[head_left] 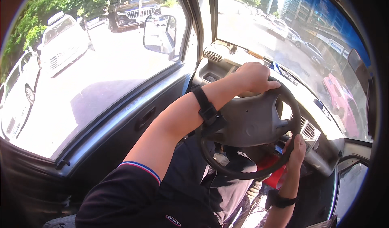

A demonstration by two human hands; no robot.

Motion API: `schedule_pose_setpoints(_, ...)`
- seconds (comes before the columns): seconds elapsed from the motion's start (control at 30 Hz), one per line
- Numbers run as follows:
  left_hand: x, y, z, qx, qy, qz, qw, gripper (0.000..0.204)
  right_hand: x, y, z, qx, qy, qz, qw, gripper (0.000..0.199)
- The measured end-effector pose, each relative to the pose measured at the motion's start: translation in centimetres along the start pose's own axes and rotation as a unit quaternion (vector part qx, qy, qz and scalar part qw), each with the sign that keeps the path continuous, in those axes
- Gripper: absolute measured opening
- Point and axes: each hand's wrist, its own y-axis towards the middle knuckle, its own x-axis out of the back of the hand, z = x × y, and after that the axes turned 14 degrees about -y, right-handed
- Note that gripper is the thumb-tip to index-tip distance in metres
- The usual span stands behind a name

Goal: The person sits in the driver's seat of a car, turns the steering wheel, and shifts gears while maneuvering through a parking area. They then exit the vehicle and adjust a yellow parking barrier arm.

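A dark steering wheel [251,174] with a broad grey-brown hub fills the middle of the view. My left hand [254,76] is closed over the top of its rim, the thumb pointing right along it. That arm reaches across in front of the hub and wears a black strap with a small device [208,114] on the forearm. Lower on the right side of the rim, my right hand [298,150] is wrapped round it, its fingers partly hidden behind the wheel. Another black strap [281,199] circles my right wrist.
Beyond the side window [109,82] are a white van [63,41], a white car [18,90] and a dark SUV [133,11]. A wing mirror [160,33] stands outside. Through the windshield several cars show along a road. Air vents [308,131] and a red object [276,178] lie past the wheel.
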Motion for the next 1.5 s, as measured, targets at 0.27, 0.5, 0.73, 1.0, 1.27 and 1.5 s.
schedule_pose_setpoints(0.27,-1.4,-3.0,3.5,0.078,-0.074,-0.115,0.988,0.058,4.0,0.1,-7.8,-0.092,0.010,-0.054,0.994,0.043)
schedule_pose_setpoints(0.5,-4.5,-9.3,7.6,0.100,-0.157,-0.287,0.940,0.044,5.4,-4.2,-19.8,-0.192,-0.223,-0.025,0.955,0.036)
schedule_pose_setpoints(0.73,-7.4,-13.2,7.4,0.111,-0.178,-0.377,0.902,0.051,3.0,-5.5,-24.3,-0.156,-0.397,-0.034,0.904,0.028)
schedule_pose_setpoints(1.0,-8.5,-12.6,7.3,0.088,-0.137,-0.411,0.897,0.051,0.2,-4.8,-23.0,-0.082,-0.508,0.041,0.857,0.034)
schedule_pose_setpoints(1.27,-5.3,-8.2,6.3,0.074,-0.158,-0.382,0.908,0.041,-0.8,-5.1,-20.1,-0.142,-0.525,0.088,0.834,0.047)
schedule_pose_setpoints(1.5,-3.3,1.6,0.3,0.039,-0.145,-0.337,0.930,0.035,-1.4,-5.3,-17.8,-0.187,-0.519,0.103,0.828,0.044)
